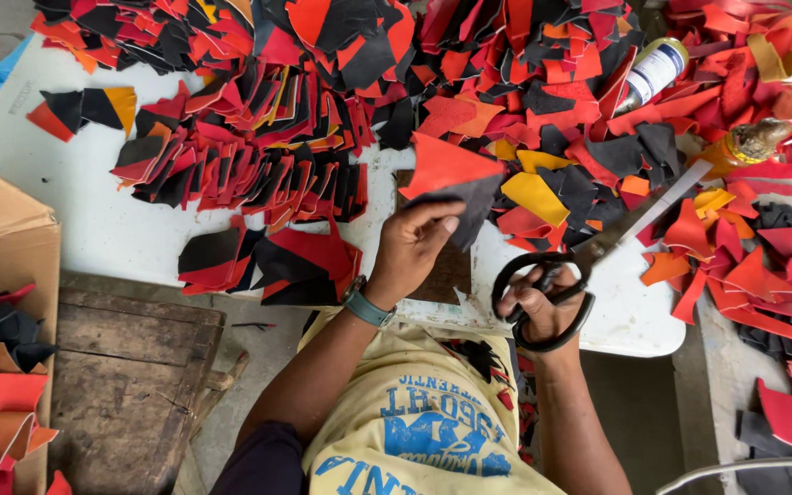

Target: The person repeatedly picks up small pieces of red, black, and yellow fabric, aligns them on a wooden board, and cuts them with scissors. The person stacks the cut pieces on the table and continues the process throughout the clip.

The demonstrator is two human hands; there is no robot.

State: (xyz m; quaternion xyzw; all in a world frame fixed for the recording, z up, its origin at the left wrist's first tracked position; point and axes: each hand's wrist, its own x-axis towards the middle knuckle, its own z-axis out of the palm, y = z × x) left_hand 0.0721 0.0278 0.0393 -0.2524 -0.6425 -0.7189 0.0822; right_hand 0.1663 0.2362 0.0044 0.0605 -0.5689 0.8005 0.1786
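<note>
Left hand point(412, 249), frame centre, pinches a black leather scrap point(469, 203) w/ an orange-red scrap point(442, 163) touching above it, held up off the white table point(93, 215) so the edge is free. Right hand point(543, 302) at lower right grips the black-handled scissors point(588, 257), fingers thru the loops, blades pointing up-right, apart from the scraps. Cut stacks point(249, 165) fill upper left; cardboard box point(2, 247) far left.

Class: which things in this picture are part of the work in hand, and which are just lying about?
In use: left hand holding black piece; right hand holding scissors.

Lying about: bottle, cardboard box, wooden stool, stacked scraps.
</note>
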